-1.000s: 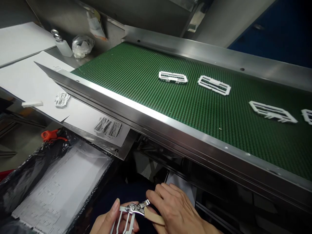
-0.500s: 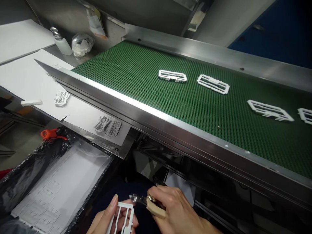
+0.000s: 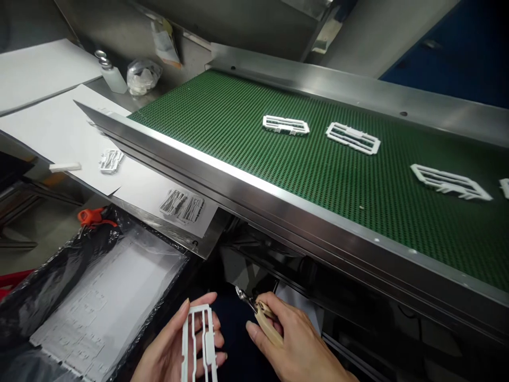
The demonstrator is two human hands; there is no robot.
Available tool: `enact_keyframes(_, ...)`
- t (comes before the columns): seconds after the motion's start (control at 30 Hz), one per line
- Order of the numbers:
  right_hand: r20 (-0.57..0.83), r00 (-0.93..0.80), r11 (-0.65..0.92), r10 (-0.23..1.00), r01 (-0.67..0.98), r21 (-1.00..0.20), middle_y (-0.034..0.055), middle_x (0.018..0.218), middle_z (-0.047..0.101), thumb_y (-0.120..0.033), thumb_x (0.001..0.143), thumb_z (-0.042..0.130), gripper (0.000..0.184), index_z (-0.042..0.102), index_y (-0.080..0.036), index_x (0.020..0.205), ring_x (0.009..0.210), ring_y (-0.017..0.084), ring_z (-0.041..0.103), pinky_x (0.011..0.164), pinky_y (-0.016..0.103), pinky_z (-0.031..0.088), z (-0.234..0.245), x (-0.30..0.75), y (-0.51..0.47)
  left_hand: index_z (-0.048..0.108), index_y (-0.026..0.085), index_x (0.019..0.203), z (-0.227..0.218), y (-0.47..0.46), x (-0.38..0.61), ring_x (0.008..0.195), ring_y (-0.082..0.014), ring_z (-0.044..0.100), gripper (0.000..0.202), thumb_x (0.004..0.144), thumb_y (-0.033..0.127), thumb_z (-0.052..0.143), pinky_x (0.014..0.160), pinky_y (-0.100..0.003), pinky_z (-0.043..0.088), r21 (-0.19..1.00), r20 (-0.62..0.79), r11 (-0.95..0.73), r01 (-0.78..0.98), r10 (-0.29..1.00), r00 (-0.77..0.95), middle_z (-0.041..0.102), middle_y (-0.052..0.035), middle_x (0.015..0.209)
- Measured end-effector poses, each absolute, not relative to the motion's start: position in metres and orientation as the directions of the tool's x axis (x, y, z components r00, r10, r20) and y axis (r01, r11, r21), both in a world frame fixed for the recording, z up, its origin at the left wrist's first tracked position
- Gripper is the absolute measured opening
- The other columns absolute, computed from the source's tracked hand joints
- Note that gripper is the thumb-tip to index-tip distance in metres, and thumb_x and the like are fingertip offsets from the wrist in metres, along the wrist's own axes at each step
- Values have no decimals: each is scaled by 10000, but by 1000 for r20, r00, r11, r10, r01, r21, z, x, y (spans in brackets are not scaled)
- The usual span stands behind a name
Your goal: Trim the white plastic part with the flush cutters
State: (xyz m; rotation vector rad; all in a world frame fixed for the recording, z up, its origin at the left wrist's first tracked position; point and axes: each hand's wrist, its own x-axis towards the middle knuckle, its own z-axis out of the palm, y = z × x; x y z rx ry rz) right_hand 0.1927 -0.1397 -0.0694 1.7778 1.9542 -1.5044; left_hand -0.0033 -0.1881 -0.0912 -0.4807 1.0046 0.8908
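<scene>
A white plastic frame (image 3: 210, 345) with long slots lies across the fingers of my left hand (image 3: 167, 339), the thumb along its left edge; its lower end runs out of view. My right hand (image 3: 294, 339) is wrapped round the tan handles of a pair of nippers (image 3: 267, 324). Their metal jaws point up and left, a short way from the frame's right side and not touching it.
Several similar frames lie on the green conveyor belt (image 3: 222, 138), behind its metal side rail (image 3: 238, 178). Stacked white parts (image 3: 183, 206) sit on paper at left. Below them are a black plastic-lined box (image 3: 159, 276) and orange-handled scissors (image 3: 93, 216). A bottle (image 3: 113, 77) stands behind.
The nippers have moved away from the frame's top end, to the right. My left hand has come up a little, showing more of the frame. The whole view has shifted slightly.
</scene>
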Motion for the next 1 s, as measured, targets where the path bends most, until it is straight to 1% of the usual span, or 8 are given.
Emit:
enact_keyframes(0.07, -676, -356, -252, 645, 737, -628, -62, 656, 464, -314, 809, 553, 139, 438, -237, 812, 594, 125, 424, 558, 244, 321, -73, 189, -145, 629, 133, 1158, -86, -183, -3, 787, -231, 662, 319, 898, 298, 547, 749, -393, 572, 107, -908, 572, -813, 389, 154, 688, -86, 863)
enact_keyframes(0.17, -688, -423, -295, 589, 681, -671, -75, 615, 362, -346, 742, 610, 206, 454, -237, 821, 549, 115, 322, 507, 245, 261, -77, 181, -151, 633, 158, 1102, -88, -180, -1, 806, -213, 649, 274, 889, 317, 570, 751, -369, 574, 210, -904, 541, -815, 426, 50, 672, -72, 876)
enact_keyframes(0.3, -646, -409, -199, 644, 726, -659, -27, 737, 460, -367, 734, 612, 207, 493, -231, 833, 667, 153, 441, 574, 250, 323, -78, 177, -154, 646, 180, 953, -105, -183, 1, 796, -201, 644, 182, 842, 324, 644, 718, -358, 572, 286, -880, 518, -806, 475, -7, 684, -63, 855)
enact_keyframes(0.4, -645, -397, -188, 653, 740, -646, -10, 804, 523, -342, 718, 624, 214, 521, -235, 872, 746, 178, 503, 638, 259, 367, -77, 175, -154, 619, 201, 805, -115, -187, -1, 739, -178, 619, 184, 777, 352, 720, 691, -335, 559, 312, -845, 522, -794, 534, 18, 665, -19, 767)
enact_keyframes(0.57, -652, -407, -263, 640, 681, -683, -28, 762, 525, -350, 731, 618, 196, 527, -237, 863, 664, 152, 491, 602, 250, 369, -72, 170, -154, 608, 216, 770, -112, -189, -2, 747, -158, 547, 182, 828, 378, 666, 710, -296, 528, 381, -789, 535, -754, 613, 37, 609, 3, 734)
enact_keyframes(0.7, -638, -389, -168, 664, 754, -635, -9, 807, 545, -368, 741, 631, 211, 534, -233, 870, 737, 178, 519, 632, 262, 379, -73, 173, -153, 632, 199, 719, -101, -188, 1, 754, -165, 506, 234, 773, 408, 722, 678, -252, 509, 434, -799, 556, -709, 601, -18, 564, 1, 723)
enact_keyframes(0.83, -678, -417, -94, 605, 808, -581, 0, 837, 565, -371, 731, 669, 249, 552, -229, 899, 791, 199, 539, 658, 276, 378, -74, 176, -150, 613, 195, 667, -98, -188, 3, 725, -159, 462, 285, 730, 435, 754, 640, -238, 497, 494, -802, 590, -639, 593, -72, 511, 16, 708)
enact_keyframes(1.0, -737, -403, -121, 542, 830, -544, 6, 845, 552, -398, 737, 680, 249, 552, -230, 869, 804, 211, 537, 684, 286, 386, -70, 175, -145, 593, 202, 691, -103, -192, 1, 784, -180, 459, 363, 757, 549, 676, 684, -258, 484, 547, -788, 653, -524, 614, -58, 518, -4, 769)
